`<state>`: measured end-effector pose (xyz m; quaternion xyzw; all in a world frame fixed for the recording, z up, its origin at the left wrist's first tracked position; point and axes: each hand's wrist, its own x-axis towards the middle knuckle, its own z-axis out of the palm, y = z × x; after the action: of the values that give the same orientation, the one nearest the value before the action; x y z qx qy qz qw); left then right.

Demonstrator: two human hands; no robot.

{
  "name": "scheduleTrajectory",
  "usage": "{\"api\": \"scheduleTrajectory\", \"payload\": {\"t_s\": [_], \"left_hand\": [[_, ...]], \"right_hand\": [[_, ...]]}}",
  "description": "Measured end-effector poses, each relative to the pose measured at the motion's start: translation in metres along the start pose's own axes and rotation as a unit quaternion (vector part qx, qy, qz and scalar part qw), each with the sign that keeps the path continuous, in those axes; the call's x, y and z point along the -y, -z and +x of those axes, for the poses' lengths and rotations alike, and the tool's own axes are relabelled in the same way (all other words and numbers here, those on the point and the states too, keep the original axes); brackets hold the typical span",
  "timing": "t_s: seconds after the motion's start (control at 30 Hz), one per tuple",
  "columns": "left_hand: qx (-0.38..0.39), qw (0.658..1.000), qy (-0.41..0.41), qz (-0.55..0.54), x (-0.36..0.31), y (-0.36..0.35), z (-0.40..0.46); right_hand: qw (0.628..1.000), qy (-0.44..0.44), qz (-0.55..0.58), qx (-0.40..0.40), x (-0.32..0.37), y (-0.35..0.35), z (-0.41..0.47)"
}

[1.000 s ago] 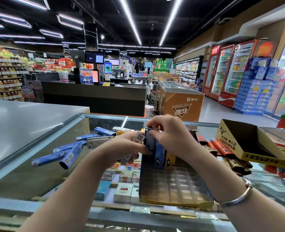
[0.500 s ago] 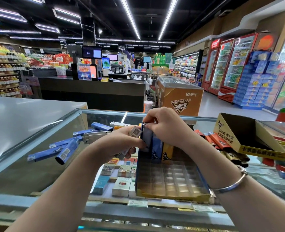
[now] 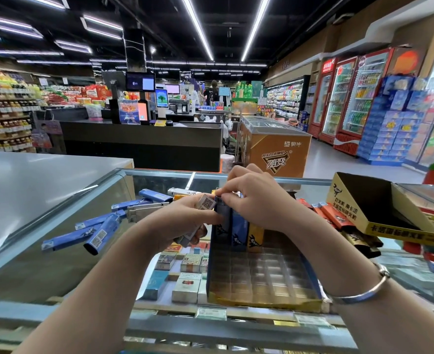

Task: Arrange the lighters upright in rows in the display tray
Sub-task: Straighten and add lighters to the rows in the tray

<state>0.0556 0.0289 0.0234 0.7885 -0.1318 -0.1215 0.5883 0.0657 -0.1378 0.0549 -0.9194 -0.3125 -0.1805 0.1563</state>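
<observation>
The display tray [image 3: 267,300] lies on the glass counter, a clear grid of cells with a gold front rim. Its far row holds upright lighters: two blue ones [image 3: 238,233] and an orange one [image 3: 256,235]. My right hand [image 3: 256,200] pinches the top of the leftmost blue lighter [image 3: 222,221] standing in that row. My left hand [image 3: 182,221] grips a silver lighter [image 3: 205,203] with a QR label, beside the tray's left edge. Loose blue lighters [image 3: 101,233] lie on the glass to the left. Red and brown lighters [image 3: 335,218] lie to the right.
An open yellow carton [image 3: 399,231] stands at the right on the glass. Cigarette packs [image 3: 187,284] sit under the glass counter top [image 3: 57,264]. A grey counter [image 3: 32,185] lies to the left, with the shop aisle and an orange freezer [image 3: 277,152] beyond.
Both hands have stayed at the tray's far-left corner. My right hand has worked the blue lighter down into the far row. The view shifted slightly.
</observation>
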Motion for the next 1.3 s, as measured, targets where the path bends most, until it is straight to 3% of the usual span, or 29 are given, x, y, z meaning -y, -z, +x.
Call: {"api": "scheduleTrajectory", "payload": {"t_s": [0.13, 0.3, 0.5, 0.6, 0.7, 0.9, 0.97, 1.1, 1.3], "left_hand": [[-0.041, 0.993, -0.021, -0.105, -0.006, 0.002, -0.001], [-0.109, 0.973, -0.047, -0.196, -0.006, 0.007, 0.000], [-0.026, 0.916, -0.080, -0.393, -0.007, 0.007, 0.001], [0.026, 0.934, -0.105, -0.341, -0.006, 0.007, 0.001], [0.020, 0.945, -0.087, -0.313, -0.003, 0.006, 0.003], [-0.170, 0.970, -0.033, -0.170, 0.000, 0.002, 0.009], [-0.143, 0.982, -0.023, -0.118, -0.001, 0.001, 0.009], [0.000, 0.999, -0.013, -0.038, 0.001, -0.001, 0.006], [0.067, 0.996, -0.008, -0.056, 0.005, 0.000, 0.003]], "right_hand": [[0.998, 0.017, -0.014, -0.053, -0.001, -0.005, -0.012], [0.981, 0.077, 0.053, -0.167, 0.009, 0.001, -0.020], [0.980, 0.160, 0.044, -0.106, 0.026, -0.006, -0.029], [0.974, 0.174, 0.068, -0.128, 0.028, -0.007, -0.028], [0.966, 0.176, 0.104, -0.159, 0.026, -0.005, -0.028], [0.923, 0.090, 0.214, -0.308, 0.015, 0.002, -0.025], [0.907, 0.039, 0.244, -0.342, 0.007, 0.005, -0.023], [0.895, -0.017, 0.297, -0.331, -0.001, 0.006, -0.021], [0.943, 0.038, 0.198, -0.265, 0.006, -0.001, -0.022]]}}
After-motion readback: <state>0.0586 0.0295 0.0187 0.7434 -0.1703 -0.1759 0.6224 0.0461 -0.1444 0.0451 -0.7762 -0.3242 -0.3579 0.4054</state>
